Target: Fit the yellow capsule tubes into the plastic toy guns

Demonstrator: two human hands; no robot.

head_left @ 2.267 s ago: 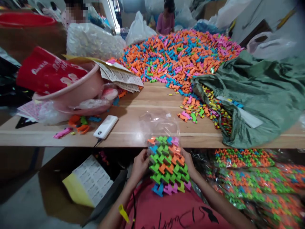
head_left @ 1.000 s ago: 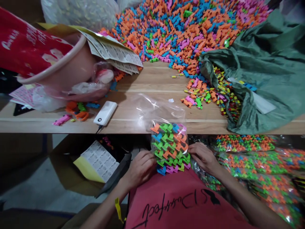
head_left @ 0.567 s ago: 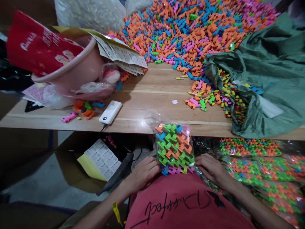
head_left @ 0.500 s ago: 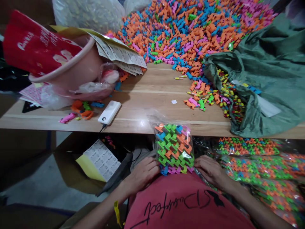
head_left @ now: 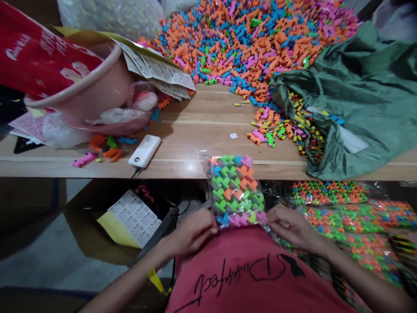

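Clear bag (head_left: 237,191), packed with green, orange, pink and blue pieces (head_left: 229,194), hands (head_left: 197,230) (head_left: 289,224) pinching its lower corners

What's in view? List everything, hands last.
Filled bag: 1, clear, between hands
Table: 1, light brown, ahead
Toy pile: 1, multicoloured, table's far side
Cloth sack: 1, green, table's right
Tub: 1, pink, table's left
Printed bag: 1, red, in tub
Printed sheets: several, white, beside tub
Power bank: 1, white, table's front left
Loose toys: several, multicoloured, by tub
Plastic sacks: several, whitish, far side
Carton: 1, brown, below table, left
Label sheet: 1, white-yellow, by carton
Packed bags: several, multicoloured, below right
Shirt: 1, red, on person
Left hand: 1, bare, filled bag's lower left
Right hand: 1, bare, its lower right
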